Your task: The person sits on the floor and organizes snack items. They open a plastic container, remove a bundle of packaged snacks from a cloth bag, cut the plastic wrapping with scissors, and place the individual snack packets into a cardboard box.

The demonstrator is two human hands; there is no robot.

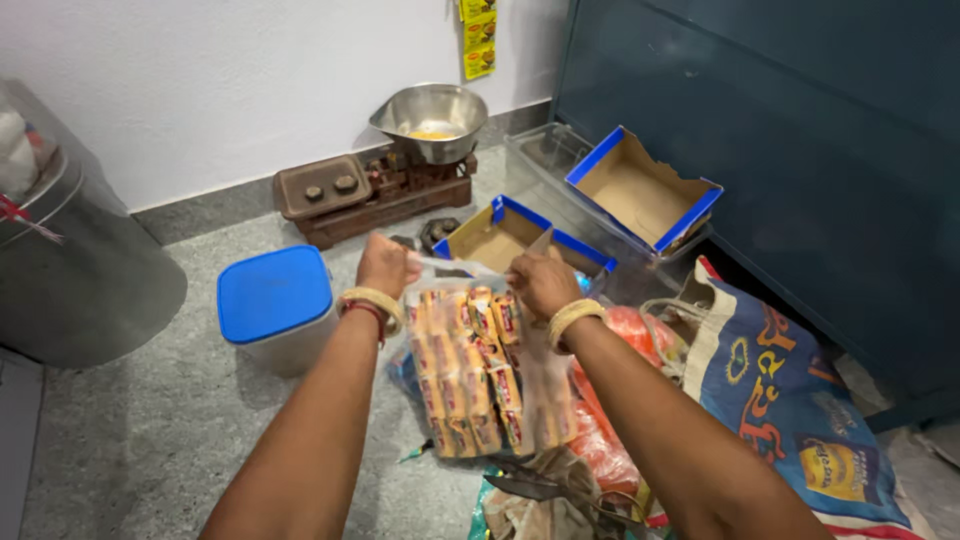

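Just in front of the old balance scale (385, 185), over the grey stone floor (150, 430), both hands hold up a clear plastic bag (480, 370) packed with rows of small yellow-and-red sachets. As far as the view shows, the bag is already filled, and its mouth is stretched between the two hands, not yet tied or sealed; that closing seems to be what is left. The left hand (385, 265) grips the bag's top edge on the side nearer the blue-lidded tub (275, 305), which sits on the floor in front of the scale; its fingers are curled shut, pinching the plastic. The right hand (543, 283) holds the other side of the mouth, nearer the empty blue-edged cardboard trays (640, 190), fingers likewise closed on the film. Both forearms reach forward and slightly inward, wrists raised, each wearing a pale bangle. The bag hangs from the hands over a heap of other bags, including a printed woven sack (790, 400).
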